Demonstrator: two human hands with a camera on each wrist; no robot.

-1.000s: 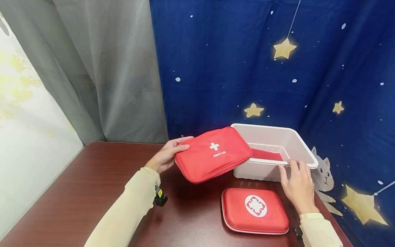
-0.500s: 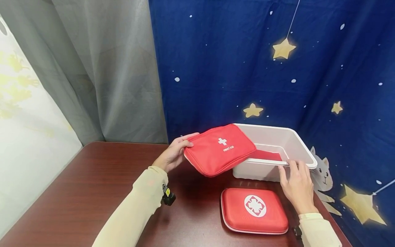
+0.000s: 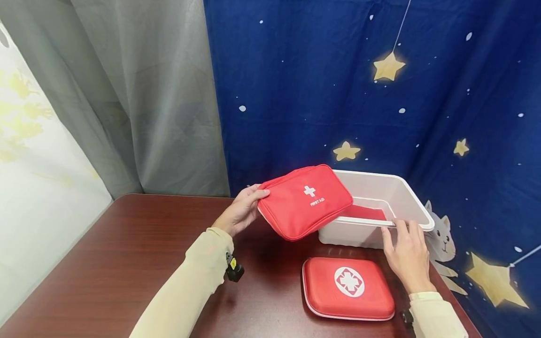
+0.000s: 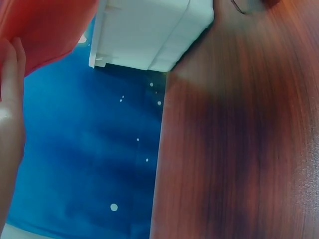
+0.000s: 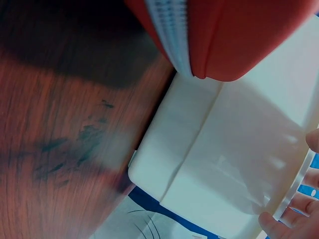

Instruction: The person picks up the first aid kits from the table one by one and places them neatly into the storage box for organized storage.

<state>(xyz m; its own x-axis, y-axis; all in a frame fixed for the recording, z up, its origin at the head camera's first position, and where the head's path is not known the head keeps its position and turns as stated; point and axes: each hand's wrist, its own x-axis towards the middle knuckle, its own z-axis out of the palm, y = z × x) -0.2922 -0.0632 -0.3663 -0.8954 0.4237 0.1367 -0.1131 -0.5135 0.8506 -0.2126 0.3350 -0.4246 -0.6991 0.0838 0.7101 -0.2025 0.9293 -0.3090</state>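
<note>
My left hand point(image 3: 240, 210) pinches the left end of a soft red first aid pouch point(image 3: 291, 206), thumb on the front face. Tilted, the pouch is up off the table, its right end overlapping the left rim of a white plastic bin point(image 3: 352, 234) in the head view. My right hand point(image 3: 409, 256) grips the bin's near rim close to the right corner, fingers hooked over it and thumb outside, as the right wrist view shows the fingers point(image 5: 301, 201) at the rim. A red hard case point(image 3: 348, 288) with a white cross emblem lies in front of the bin.
Inside the bin a flat red thing point(image 3: 365, 212) lies on the floor. The dark wood table point(image 3: 139, 263) stretches to the left. Behind it hang a grey curtain point(image 3: 177, 103) and a blue starry curtain point(image 3: 291, 94).
My left hand has carried the pouch to the right and slightly up, toward the bin. My right hand, the bin and the hard case have stayed in place.
</note>
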